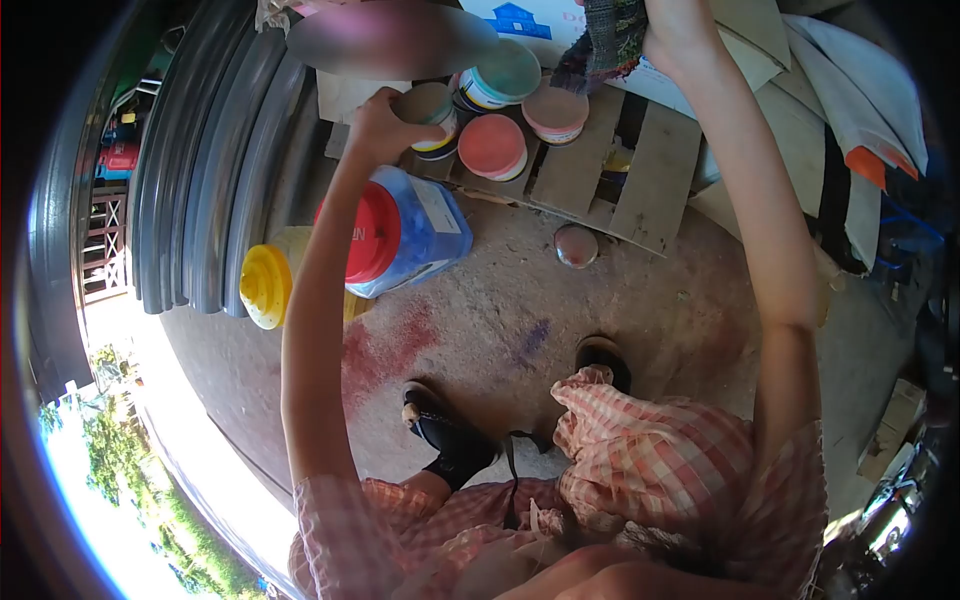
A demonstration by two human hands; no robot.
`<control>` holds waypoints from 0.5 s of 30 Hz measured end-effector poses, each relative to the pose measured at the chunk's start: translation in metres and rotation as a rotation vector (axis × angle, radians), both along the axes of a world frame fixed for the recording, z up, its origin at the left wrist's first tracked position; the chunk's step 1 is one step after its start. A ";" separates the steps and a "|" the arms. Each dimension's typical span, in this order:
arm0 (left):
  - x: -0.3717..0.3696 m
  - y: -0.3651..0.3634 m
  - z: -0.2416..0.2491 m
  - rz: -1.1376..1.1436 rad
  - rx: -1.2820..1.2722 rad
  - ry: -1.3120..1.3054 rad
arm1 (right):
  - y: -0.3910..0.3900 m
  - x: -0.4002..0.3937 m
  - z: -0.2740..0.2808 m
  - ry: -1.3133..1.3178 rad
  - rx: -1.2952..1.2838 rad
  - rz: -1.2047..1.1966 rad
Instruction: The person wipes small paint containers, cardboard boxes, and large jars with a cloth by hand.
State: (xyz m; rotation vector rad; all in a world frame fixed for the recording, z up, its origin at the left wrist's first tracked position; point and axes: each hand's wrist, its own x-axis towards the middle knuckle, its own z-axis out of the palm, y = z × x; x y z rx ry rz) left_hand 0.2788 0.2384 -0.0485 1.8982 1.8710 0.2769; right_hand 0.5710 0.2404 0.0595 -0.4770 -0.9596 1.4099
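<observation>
My left hand (381, 132) is closed around the side of a small tub (440, 146) with a greyish lid, its thumb lying over the near edge. Right beside that tub stand a green-topped tub (508, 72), a red-topped tub (493, 147) and a tub with a dull pinkish top (556, 110). At the top of the view, my right hand (668, 42) grips a dark woven cloth (606, 48) with frayed edges, which hangs above the wooden pallet (575, 180). The fingertips of that hand are partly out of view.
Under my left forearm are a blue container (425, 235) with a red lid and a yellow-lidded jar (266, 287). A small round lid-like thing (576, 245) lies on the stained concrete floor (480, 300). Large grey pipes (205, 150) stand left; cardboard (780, 150) lies right.
</observation>
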 end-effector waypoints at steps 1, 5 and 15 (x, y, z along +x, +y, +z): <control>-0.005 -0.002 0.006 0.016 -0.004 -0.188 | -0.002 0.000 -0.003 0.028 -0.020 0.017; -0.010 -0.033 0.047 0.087 0.107 -0.901 | -0.021 -0.019 -0.005 0.063 -0.105 0.017; 0.057 -0.090 0.066 0.234 0.437 -1.391 | -0.050 -0.116 -0.038 -0.466 0.369 -0.428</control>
